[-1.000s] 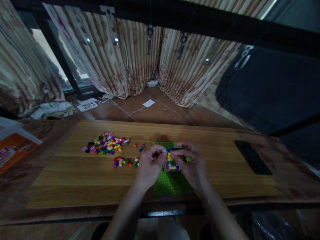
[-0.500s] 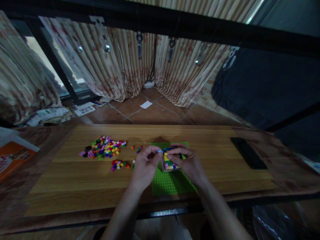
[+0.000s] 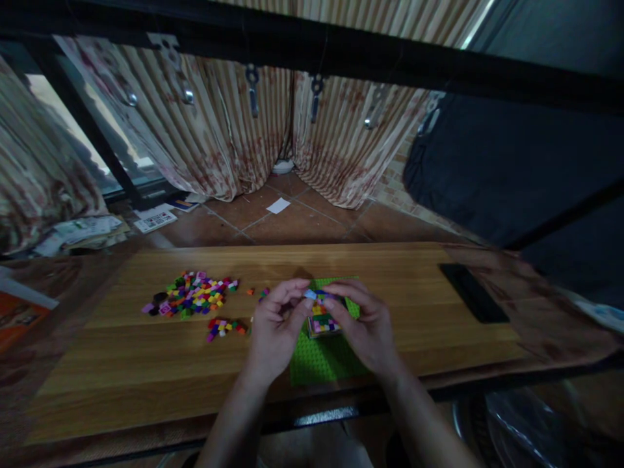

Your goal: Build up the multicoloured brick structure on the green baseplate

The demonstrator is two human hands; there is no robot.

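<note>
Dead centre of the frame, your left hand [image 3: 273, 328] pinches a small light blue plastic brick [image 3: 309, 294] between thumb and forefinger, up by the far-left corner of a multicoloured, boxy plastic-brick build [image 3: 324, 324]. Facing it, your right hand [image 3: 368, 325] curls in, thumb and fingers drawn close at the build's far edge; whether they grip a piece, I can't tell from here. Below your fingertips the build sits on a flat, studded, bright green plastic baseplate [image 3: 319, 364], its top showing yellow, green, pink and white.

Over to the left of the frame, a loose heap of mixed-colour plastic bricks [image 3: 195, 296] spreads across the light brown wood-grain board [image 3: 146, 383]. Just below that heap you've got a smaller cluster of coloured bricks [image 3: 227, 328], and to its upper right, a lone orange brick [image 3: 250, 291]. Right side of the frame, a flat black rectangular slab [image 3: 472, 292] lies slanted.
</note>
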